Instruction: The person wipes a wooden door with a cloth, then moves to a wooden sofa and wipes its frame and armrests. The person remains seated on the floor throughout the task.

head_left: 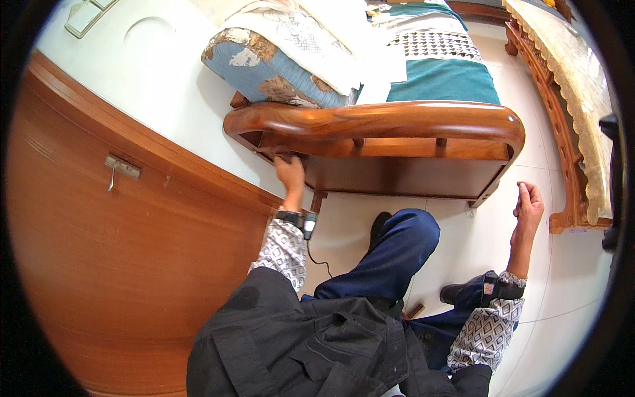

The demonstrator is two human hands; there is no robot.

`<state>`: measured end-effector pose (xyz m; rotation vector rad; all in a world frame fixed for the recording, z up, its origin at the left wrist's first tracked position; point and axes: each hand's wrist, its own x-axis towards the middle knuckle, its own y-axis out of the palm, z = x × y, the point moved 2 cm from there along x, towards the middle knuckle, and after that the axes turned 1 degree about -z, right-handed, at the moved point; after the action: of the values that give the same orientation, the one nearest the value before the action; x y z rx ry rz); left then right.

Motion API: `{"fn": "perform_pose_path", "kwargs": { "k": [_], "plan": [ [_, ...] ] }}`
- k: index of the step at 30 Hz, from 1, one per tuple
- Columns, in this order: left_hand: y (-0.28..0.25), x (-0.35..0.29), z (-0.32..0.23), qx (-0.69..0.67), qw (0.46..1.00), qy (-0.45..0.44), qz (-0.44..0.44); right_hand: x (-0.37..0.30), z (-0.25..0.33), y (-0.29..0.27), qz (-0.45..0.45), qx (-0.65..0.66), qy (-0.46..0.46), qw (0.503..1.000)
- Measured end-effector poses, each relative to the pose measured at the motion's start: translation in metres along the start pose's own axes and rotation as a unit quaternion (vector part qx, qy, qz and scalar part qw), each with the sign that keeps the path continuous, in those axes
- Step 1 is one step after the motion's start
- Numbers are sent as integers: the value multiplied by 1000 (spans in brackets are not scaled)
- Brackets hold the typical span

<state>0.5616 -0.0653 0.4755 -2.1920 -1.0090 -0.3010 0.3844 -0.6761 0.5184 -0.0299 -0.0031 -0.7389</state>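
My left hand (289, 175) reaches to the left end of a wooden sofa armrest (370, 122), just under its curved top rail and against the dark side panel (390, 173). Its fingers are bent, and their tips are lost in shadow beside something dark that I cannot make out. Off to the right, my right hand (529, 204) hangs in the air over the floor, fingers curled in toward the thumb. Nothing shows in it, and it touches nothing.
A worn blue cushion (278, 69) and a white cloth (324, 40) lie behind the armrest, with a green seat cover (443, 83) alongside. A brown door (126, 258) stands close on my left. At the right is a carved wooden table (562, 132) under a lacy cover.
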Motion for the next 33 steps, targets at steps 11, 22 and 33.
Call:
{"fn": "perform_pose_path", "kwargs": {
  "k": [11, 22, 33],
  "plan": [
    [53, -112, -58, -218, 938, -181, 197, -3, 5, -1, -8, 5, 7, 1000],
    [57, -101, -54, -291, 943, -102, 128, -6, 15, -3, -10, 12, 12, 1000],
    [99, -200, -152, -287, 898, 21, 332, -8, 20, -2, -24, 7, 27, 999]
  ]
}}
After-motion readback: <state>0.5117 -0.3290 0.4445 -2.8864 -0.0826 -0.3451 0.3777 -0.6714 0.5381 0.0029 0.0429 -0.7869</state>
